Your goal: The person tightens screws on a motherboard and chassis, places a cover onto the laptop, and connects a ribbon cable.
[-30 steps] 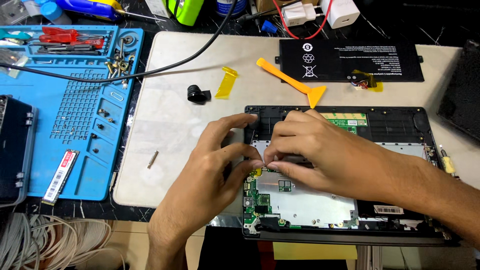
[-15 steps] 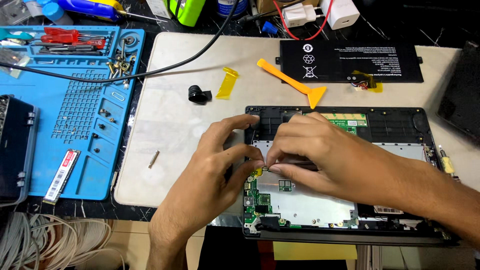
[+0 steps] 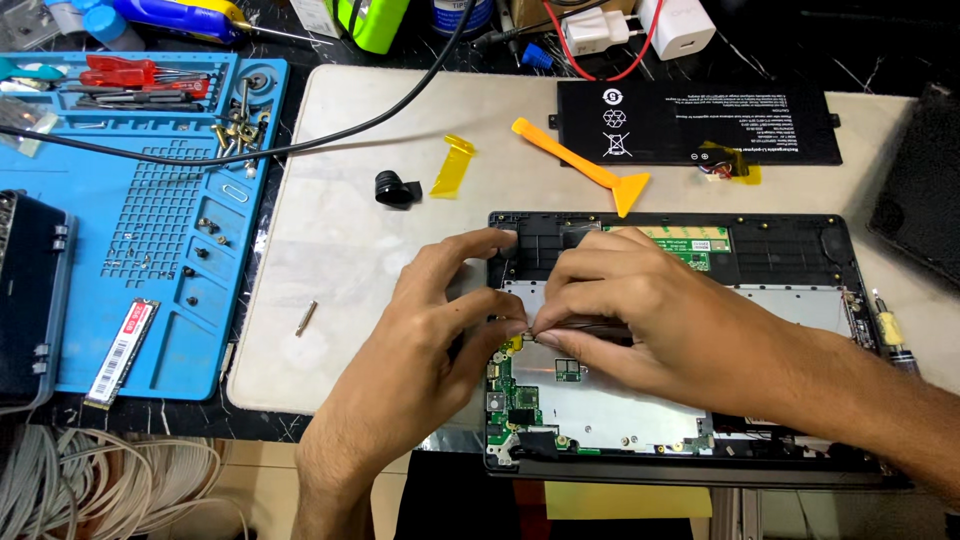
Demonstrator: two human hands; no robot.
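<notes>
An opened laptop base (image 3: 780, 250) lies on a pale work mat (image 3: 340, 230), its silver shield and green circuit board (image 3: 515, 395) exposed. My left hand (image 3: 430, 330) rests at the laptop's left edge, thumb and forefinger pinched at a small spot near a yellow tab. My right hand (image 3: 640, 310) lies across the laptop's middle, its fingertips pinching a thin dark strip (image 3: 590, 328) right beside the left fingertips. What exactly sits between the fingertips is hidden.
A flat black battery (image 3: 700, 125) and an orange pry tool (image 3: 580, 165) lie behind the laptop. A yellow tape piece (image 3: 453, 165), a small black part (image 3: 395, 188) and a metal pin (image 3: 306, 317) sit on the mat. A blue tool tray (image 3: 150, 220) stands left.
Both hands stay over the laptop's left middle. The fingertips have drawn slightly closer together around the thin dark strip; nothing else has moved.
</notes>
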